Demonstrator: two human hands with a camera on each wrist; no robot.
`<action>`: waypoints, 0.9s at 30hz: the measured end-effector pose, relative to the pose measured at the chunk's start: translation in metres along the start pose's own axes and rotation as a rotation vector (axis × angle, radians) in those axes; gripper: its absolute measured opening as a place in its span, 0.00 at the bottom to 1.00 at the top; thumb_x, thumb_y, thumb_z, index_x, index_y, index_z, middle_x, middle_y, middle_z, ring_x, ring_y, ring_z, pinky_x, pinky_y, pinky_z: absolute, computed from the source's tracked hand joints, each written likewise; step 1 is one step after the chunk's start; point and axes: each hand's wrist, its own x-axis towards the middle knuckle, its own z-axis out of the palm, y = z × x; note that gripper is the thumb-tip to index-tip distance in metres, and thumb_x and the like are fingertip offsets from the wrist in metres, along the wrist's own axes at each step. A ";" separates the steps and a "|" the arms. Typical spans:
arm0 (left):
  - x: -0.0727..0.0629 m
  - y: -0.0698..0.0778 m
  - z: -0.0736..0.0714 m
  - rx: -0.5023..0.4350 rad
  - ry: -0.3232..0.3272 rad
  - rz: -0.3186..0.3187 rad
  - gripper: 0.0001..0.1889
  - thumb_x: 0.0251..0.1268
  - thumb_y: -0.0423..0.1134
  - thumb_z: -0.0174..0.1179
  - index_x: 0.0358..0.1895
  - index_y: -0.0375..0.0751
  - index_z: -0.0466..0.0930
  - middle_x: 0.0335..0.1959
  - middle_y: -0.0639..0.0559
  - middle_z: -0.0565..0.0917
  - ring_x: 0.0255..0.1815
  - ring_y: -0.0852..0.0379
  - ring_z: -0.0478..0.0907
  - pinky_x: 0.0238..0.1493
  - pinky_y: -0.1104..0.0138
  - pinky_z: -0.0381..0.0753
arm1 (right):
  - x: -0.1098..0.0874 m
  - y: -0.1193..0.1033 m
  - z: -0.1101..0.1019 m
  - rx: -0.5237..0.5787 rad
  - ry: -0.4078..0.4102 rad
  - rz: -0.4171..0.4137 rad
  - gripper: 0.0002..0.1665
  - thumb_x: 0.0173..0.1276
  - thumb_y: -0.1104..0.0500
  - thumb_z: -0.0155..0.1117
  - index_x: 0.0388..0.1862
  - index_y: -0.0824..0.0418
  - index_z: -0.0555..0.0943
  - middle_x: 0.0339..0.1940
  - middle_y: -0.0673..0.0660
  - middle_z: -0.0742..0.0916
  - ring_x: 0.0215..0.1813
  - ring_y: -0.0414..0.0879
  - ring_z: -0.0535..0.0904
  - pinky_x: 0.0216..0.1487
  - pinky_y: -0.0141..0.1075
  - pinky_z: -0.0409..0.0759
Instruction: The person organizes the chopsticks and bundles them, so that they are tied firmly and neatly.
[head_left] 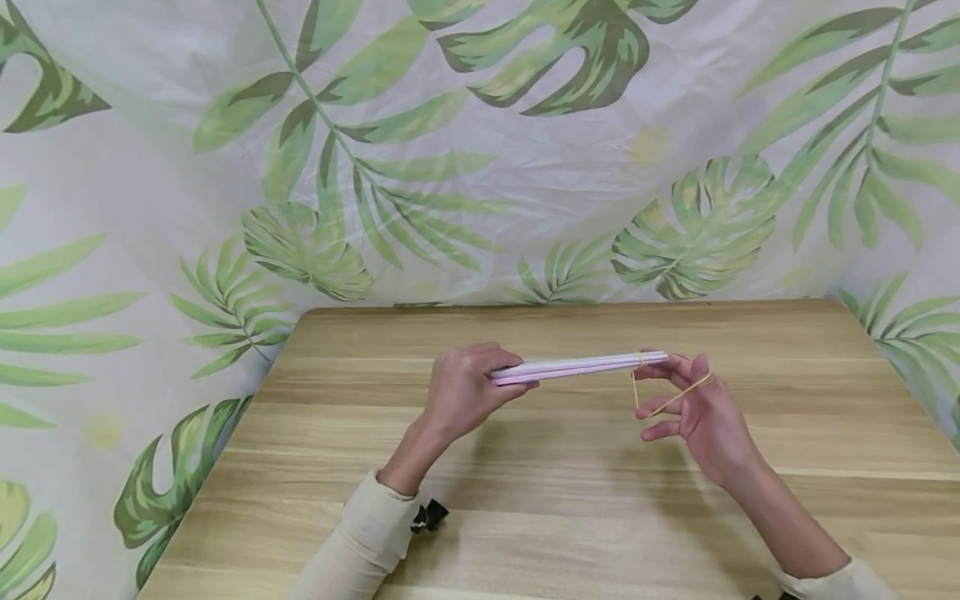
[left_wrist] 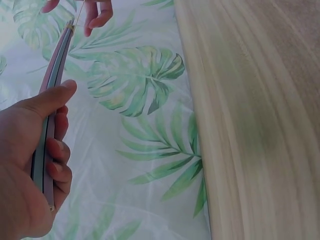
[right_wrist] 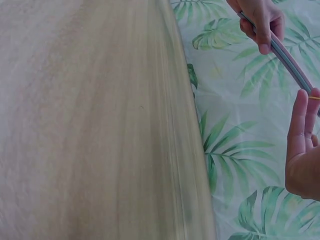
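My left hand [head_left: 463, 385] grips one end of a bundle of slim pastel sticks [head_left: 573, 366], its thumb laid along them. The bundle stands above the table, pointing right and nearly level. Pink and blue-green sides show on the sticks [left_wrist: 58, 60] in the left wrist view. At the far end, a yellow rubber band [head_left: 678, 395] runs round the bundle and stretches out in a loop. My right hand [head_left: 708, 421] holds this loop hooked over its spread fingers and thumb, close to that end. Its upper fingertips are partly hidden behind the sticks.
Below both hands lies a wood-grain table [head_left: 555, 533]. A leaf-patterned cloth [head_left: 525, 192] hangs behind it and down its sides. A small black device [head_left: 429, 516] sits at the left sleeve cuff.
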 end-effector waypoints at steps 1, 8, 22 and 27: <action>0.000 0.000 0.000 -0.002 -0.004 0.016 0.11 0.51 0.43 0.86 0.34 0.45 0.94 0.29 0.55 0.92 0.26 0.62 0.86 0.28 0.68 0.83 | 0.000 -0.001 -0.002 -0.003 -0.016 0.007 0.34 0.91 0.39 0.31 0.67 0.51 0.83 0.57 0.51 0.88 0.38 0.40 0.92 0.34 0.41 0.90; 0.000 -0.002 -0.001 -0.001 -0.061 0.102 0.10 0.52 0.43 0.85 0.34 0.47 0.94 0.28 0.57 0.90 0.22 0.66 0.81 0.25 0.73 0.76 | 0.000 -0.002 -0.006 0.021 -0.042 0.043 0.32 0.91 0.42 0.36 0.50 0.51 0.89 0.59 0.46 0.89 0.33 0.37 0.91 0.35 0.43 0.91; -0.001 0.003 0.006 0.003 -0.085 0.139 0.10 0.52 0.45 0.85 0.33 0.49 0.94 0.26 0.60 0.88 0.21 0.68 0.76 0.25 0.78 0.68 | -0.001 0.008 0.002 -0.074 0.042 0.095 0.17 0.83 0.68 0.55 0.45 0.52 0.89 0.34 0.49 0.90 0.27 0.40 0.88 0.35 0.42 0.91; -0.001 0.002 0.005 0.006 -0.075 0.140 0.10 0.51 0.44 0.85 0.34 0.48 0.94 0.26 0.59 0.89 0.21 0.68 0.78 0.25 0.77 0.71 | -0.001 0.010 0.005 -0.104 0.091 0.092 0.17 0.79 0.71 0.60 0.45 0.52 0.90 0.27 0.51 0.87 0.26 0.42 0.88 0.34 0.42 0.91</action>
